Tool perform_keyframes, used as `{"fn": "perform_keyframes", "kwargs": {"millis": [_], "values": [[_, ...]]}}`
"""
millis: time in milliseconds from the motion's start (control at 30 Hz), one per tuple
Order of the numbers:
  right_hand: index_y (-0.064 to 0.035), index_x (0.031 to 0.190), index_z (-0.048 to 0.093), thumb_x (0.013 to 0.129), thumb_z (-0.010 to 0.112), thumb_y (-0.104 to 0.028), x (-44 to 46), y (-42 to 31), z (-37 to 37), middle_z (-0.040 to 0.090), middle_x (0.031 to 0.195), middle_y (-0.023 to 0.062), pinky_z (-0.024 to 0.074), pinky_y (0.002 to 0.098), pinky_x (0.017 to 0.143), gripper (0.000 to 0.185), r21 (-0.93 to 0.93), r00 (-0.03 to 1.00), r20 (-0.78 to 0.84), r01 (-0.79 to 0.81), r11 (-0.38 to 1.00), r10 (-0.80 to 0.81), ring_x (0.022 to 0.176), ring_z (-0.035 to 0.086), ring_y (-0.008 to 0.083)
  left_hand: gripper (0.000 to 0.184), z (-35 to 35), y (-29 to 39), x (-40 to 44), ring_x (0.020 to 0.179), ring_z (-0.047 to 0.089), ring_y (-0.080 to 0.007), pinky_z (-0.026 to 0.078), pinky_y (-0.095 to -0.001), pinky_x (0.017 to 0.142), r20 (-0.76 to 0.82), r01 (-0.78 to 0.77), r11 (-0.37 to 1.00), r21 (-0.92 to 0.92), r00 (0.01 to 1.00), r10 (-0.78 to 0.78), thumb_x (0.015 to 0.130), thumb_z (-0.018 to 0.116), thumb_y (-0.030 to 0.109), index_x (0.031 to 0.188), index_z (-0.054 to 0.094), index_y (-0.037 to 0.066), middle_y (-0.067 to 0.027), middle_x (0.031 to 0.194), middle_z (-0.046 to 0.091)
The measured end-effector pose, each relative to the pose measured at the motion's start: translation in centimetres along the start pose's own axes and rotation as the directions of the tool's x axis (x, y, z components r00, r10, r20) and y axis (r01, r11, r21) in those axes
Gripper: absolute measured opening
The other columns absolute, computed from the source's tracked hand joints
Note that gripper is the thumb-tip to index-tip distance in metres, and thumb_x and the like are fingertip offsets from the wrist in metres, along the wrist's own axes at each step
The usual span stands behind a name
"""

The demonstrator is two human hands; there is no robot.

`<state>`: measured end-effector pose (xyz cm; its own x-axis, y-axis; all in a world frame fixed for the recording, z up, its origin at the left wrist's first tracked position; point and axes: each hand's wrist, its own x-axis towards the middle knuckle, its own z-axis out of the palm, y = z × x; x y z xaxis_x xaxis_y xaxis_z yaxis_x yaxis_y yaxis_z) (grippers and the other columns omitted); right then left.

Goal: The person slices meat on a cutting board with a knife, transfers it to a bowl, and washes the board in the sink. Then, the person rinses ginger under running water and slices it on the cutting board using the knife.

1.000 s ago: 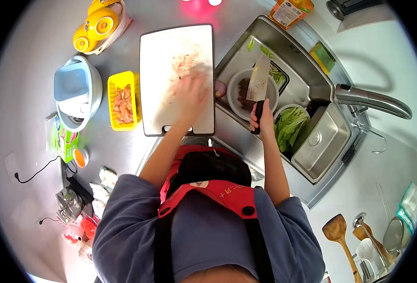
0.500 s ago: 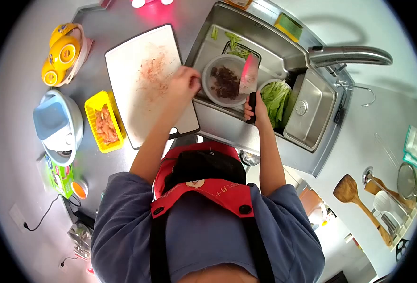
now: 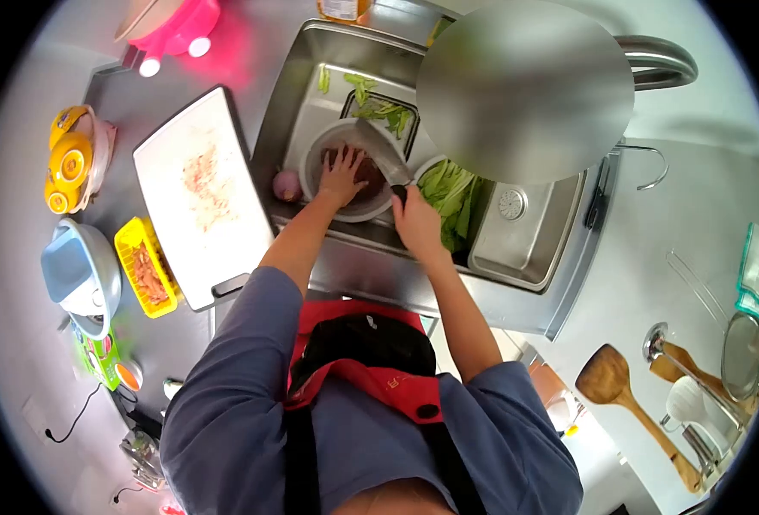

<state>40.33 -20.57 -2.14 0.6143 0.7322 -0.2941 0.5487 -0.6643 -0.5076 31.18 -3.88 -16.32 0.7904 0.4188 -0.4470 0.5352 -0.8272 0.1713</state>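
My left hand point(image 3: 342, 178) reaches into a bowl point(image 3: 317, 146) in the sink, fingers spread over dark brown pieces point(image 3: 369, 176) that I cannot name for sure. The hand partly covers them. My right hand point(image 3: 416, 221) grips a kitchen knife point(image 3: 382, 150) by its black handle, its broad blade lying over the bowl's right rim. Just right of that hand are green leafy vegetables point(image 3: 450, 196) in a container. Left of the bowl sits a round pinkish onion-like thing point(image 3: 287, 185).
Left of the sink point(image 3: 268, 129) lies a white cutting board point(image 3: 203, 184) with reddish residue. Beside it stands a yellow tray point(image 3: 172, 296) of raw meat. A blurred grey disc point(image 3: 525, 90) hides part of the tap point(image 3: 667, 64). Green scraps point(image 3: 384, 112) lie in the sink.
My left hand has moved from above the cutting board into the bowl and opened its fingers. The knife now tilts left over the bowl's rim. The view has shifted.
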Motion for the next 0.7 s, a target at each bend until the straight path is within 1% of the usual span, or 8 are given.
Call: {"fn": "perform_keyframes", "kwargs": {"millis": [67, 200, 300, 333, 400, 567, 633, 700], "values": [[-0.0003, 0.1, 0.051, 0.093, 0.054, -0.031, 0.3, 0.8, -0.6, 0.063, 0.088, 0.0218, 0.0498, 0.0465, 0.067, 0.032, 0.007, 0.998, -0.037, 0.06, 0.998, -0.06, 0.077, 0.063, 0.0404, 0.074, -0.9, 0.7, 0.2, 0.145, 0.0, -0.0303, 0.004, -0.0523, 0.115, 0.194, -0.004, 0.995, 0.096, 0.981, -0.015, 0.095, 0.039, 0.054, 0.152, 0.013, 0.015, -0.0088, 0.158, 0.004], [-0.0021, 0.103, 0.053, 0.088, 0.062, -0.025, 1.4, 2.2, -2.4, 0.062, 0.096, 0.0176, 0.0503, 0.0445, 0.068, 0.03, 0.105, 0.979, -0.076, 0.195, 0.975, -0.187, 0.084, 0.062, 0.037, 0.048, -0.3, -0.4, 0.7, 0.138, 0.027, -0.0357, 0.028, -0.0521, 0.108, -0.13, -0.053, 0.981, -0.188, 0.991, 0.028, 0.092, 0.052, 0.025, 0.135, 0.047, 0.005, -0.015, 0.149, 0.032], [-0.003, 0.104, 0.059, 0.084, 0.066, -0.028, 3.1, 3.0, -3.5, 0.062, 0.094, 0.0156, 0.0504, 0.0434, 0.069, 0.033, 0.158, 0.945, -0.218, 0.28, 0.947, -0.243, 0.085, 0.062, 0.0365, 0.032, -4.2, 1.2, -0.9, 0.104, 0.059, -0.0307, 0.047, -0.0425, 0.092, -0.138, -0.077, 0.23, -0.97, 0.954, -0.264, 0.088, 0.056, 0.012, 0.116, 0.055, -0.002, -0.0133, 0.103, 0.064], [-0.003, 0.104, 0.059, 0.084, 0.066, -0.028, 3.4, 2.7, -4.2, 0.062, 0.094, 0.0156, 0.0504, 0.0434, 0.069, 0.033, 0.15, 0.943, -0.233, 0.278, 0.949, -0.239, 0.085, 0.062, 0.0365, 0.032, -6.8, 3.3, -1.9, 0.104, 0.059, -0.0307, 0.047, -0.0425, 0.092, -0.15, -0.091, 0.231, -0.969, 0.956, -0.251, 0.088, 0.056, 0.012, 0.116, 0.055, -0.002, -0.0133, 0.103, 0.064], [-0.0032, 0.106, 0.059, 0.084, 0.066, -0.029, 4.4, 2.3, -5.3, 0.061, 0.093, 0.015, 0.0503, 0.0438, 0.07, 0.035, 0.134, 0.957, -0.134, 0.277, 0.952, -0.259, 0.085, 0.061, 0.0363, 0.031, -12.4, 6.9, -3.2, 0.101, 0.061, -0.0246, 0.05, -0.0373, 0.088, 0.163, 0.065, -0.527, -0.848, 0.977, -0.141, 0.092, 0.057, 0.017, 0.116, 0.053, -0.003, -0.0148, 0.105, 0.063], [-0.0012, 0.105, 0.06, 0.092, 0.059, -0.028, 6.3, 4.9, -11.4, 0.062, 0.091, 0.014, 0.048, 0.0426, 0.075, 0.03, 0.49, 0.973, -0.222, 0.059, 0.869, 0.06, 0.083, 0.061, 0.0338, 0.02, -13.7, 11.5, 1.3, 0.089, 0.066, -0.0247, 0.055, -0.0344, 0.08, 0.123, -0.104, -0.655, -0.748, 0.949, -0.292, 0.097, 0.05, 0.011, 0.107, 0.051, -0.006, -0.0133, 0.095, 0.063], [0.0026, 0.111, 0.057, 0.095, 0.055, -0.032, 9.5, 7.5, -16.7, 0.06, 0.105, 0.0193, 0.0439, 0.0413, 0.087, 0.039, 0.431, 0.677, -0.712, 0.209, 0.878, 0.188, 0.098, 0.057, 0.0342, 0.022, -14.9, 12.2, 3.3, 0.09, 0.066, -0.0262, 0.055, -0.0347, 0.08, 0.177, -0.109, -0.739, -0.664, 0.938, -0.298, 0.098, 0.049, 0.011, 0.109, 0.05, -0.008, -0.016, 0.097, 0.063], [0.0091, 0.122, 0.048, 0.094, 0.052, -0.043, 14.4, 14.3, -20.3, 0.049, 0.122, 0.0313, 0.0343, 0.0482, 0.097, 0.059, 0.177, 0.446, -0.872, -0.103, 0.979, 0.204, 0.115, 0.046, 0.0465, 0.027, -13.6, 11.6, 5.2, 0.094, 0.066, -0.0302, 0.056, -0.0359, 0.082, 0.184, -0.119, -0.788, -0.605, 0.941, -0.283, 0.098, 0.047, 0.011, 0.112, 0.047, -0.012, -0.0212, 0.101, 0.063]]}}
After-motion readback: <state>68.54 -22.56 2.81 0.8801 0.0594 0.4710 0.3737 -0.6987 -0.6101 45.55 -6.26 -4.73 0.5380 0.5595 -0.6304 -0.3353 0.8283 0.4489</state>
